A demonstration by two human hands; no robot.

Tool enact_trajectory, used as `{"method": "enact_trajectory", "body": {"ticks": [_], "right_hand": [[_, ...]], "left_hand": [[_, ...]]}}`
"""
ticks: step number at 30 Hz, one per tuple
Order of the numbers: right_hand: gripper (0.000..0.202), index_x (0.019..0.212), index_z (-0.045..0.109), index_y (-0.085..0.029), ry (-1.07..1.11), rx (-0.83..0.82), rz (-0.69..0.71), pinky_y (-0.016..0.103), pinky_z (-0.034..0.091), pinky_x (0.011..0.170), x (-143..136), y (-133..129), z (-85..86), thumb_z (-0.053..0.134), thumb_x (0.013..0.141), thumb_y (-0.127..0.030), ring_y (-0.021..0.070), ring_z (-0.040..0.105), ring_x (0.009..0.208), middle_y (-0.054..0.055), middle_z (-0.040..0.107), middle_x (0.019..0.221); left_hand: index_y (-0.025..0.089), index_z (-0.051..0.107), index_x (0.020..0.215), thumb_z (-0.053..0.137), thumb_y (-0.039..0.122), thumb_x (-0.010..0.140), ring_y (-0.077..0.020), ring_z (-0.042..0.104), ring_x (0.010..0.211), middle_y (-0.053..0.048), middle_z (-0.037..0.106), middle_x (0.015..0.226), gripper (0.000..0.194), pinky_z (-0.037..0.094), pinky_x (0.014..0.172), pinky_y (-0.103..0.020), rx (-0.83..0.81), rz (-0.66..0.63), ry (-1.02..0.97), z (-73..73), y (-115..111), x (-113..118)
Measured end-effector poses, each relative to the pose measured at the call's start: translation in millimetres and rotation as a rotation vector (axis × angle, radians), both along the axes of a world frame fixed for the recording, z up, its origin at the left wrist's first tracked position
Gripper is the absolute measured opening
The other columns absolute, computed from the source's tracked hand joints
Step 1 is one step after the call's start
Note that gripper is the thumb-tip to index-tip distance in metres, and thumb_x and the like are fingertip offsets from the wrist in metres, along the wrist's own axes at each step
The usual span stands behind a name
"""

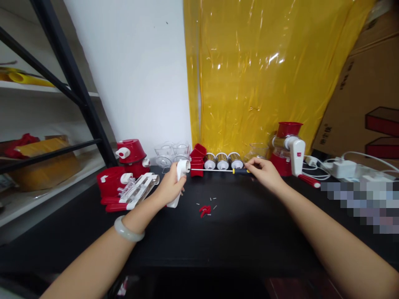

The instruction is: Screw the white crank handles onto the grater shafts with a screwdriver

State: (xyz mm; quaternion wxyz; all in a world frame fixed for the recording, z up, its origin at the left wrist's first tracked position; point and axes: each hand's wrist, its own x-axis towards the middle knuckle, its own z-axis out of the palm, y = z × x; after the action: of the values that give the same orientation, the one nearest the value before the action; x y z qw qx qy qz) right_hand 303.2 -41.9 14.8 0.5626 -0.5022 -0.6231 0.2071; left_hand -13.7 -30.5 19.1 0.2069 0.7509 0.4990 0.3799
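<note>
My left hand (172, 185) is closed around a white plastic crank handle (183, 167), whose round socket end faces right. In my right hand (260, 170) is a screwdriver (239, 171) with a black and yellow grip, held level by the fingertips. Its long shaft points left, and the tip reaches the socket of the white handle; how deep it sits is hidden. On the black table below lie small red plastic parts (205, 210) with several tiny metal pins or screws (215, 207) scattered about them.
Red grater bases (130, 153) and white crank handles (141, 189) are piled at left. Clear bowls (173, 152), red hoppers (198, 160) and metal drums (222, 161) line the back. An assembled drum grater (288, 147) stands right, beside white cables and a charger (344, 169).
</note>
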Motion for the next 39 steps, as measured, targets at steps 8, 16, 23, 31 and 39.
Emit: {"method": "enact_trajectory", "body": {"ticks": [8,16,23,31,39], "right_hand": [[0.033,0.070,0.057,-0.020,0.143,-0.406,0.070,0.022,0.027,0.036,0.0,6.8,-7.5,0.052,0.080,-0.051,0.0106,0.041,0.034,0.002,0.058,0.047],[0.041,0.053,0.049,-0.020,-0.334,-0.067,-0.186,0.025,0.032,0.049,-3.2,-1.1,-5.5,0.045,0.084,-0.047,0.0126,0.047,0.044,-0.001,0.051,0.042],[0.034,0.054,0.048,-0.020,-0.439,0.230,-0.212,0.025,0.033,0.051,-9.0,-6.1,-5.8,0.045,0.083,-0.037,0.0117,0.046,0.047,-0.002,0.048,0.047],[0.019,0.068,0.057,-0.020,-0.631,0.616,-0.155,0.023,0.041,0.057,-0.7,-6.5,-10.1,0.049,0.085,-0.023,0.0121,0.055,0.053,0.001,0.059,0.059],[0.014,0.070,0.056,-0.023,-0.485,0.453,-0.157,0.030,0.047,0.067,-5.6,-16.6,-6.4,0.057,0.079,-0.034,0.0172,0.059,0.063,0.005,0.063,0.067]], "left_hand": [[0.013,0.035,0.131,0.044,0.028,0.087,-0.0194,0.063,0.052,-0.001,0.064,0.071,0.047,0.050,0.061,-0.032,0.117,0.044,0.159,-4.6,4.9,-4.6],[0.015,0.035,0.129,0.045,0.027,0.086,-0.0198,0.063,0.050,0.001,0.060,0.063,0.046,0.050,0.055,-0.029,0.016,0.058,0.107,-8.1,5.5,-2.8],[0.019,0.035,0.121,0.047,0.025,0.084,-0.0185,0.062,0.049,0.003,0.055,0.068,0.039,0.049,0.044,-0.027,-0.061,0.034,-0.009,-1.5,5.1,-5.0],[0.022,0.038,0.112,0.049,0.023,0.080,-0.0164,0.058,0.048,0.003,0.052,0.071,0.034,0.049,0.040,-0.027,-0.300,0.007,-0.168,2.6,6.5,-6.1],[0.022,0.038,0.116,0.047,0.021,0.079,-0.0136,0.055,0.045,0.003,0.052,0.071,0.038,0.047,0.040,-0.025,-0.372,-0.005,-0.214,0.7,9.0,-3.8]]}}
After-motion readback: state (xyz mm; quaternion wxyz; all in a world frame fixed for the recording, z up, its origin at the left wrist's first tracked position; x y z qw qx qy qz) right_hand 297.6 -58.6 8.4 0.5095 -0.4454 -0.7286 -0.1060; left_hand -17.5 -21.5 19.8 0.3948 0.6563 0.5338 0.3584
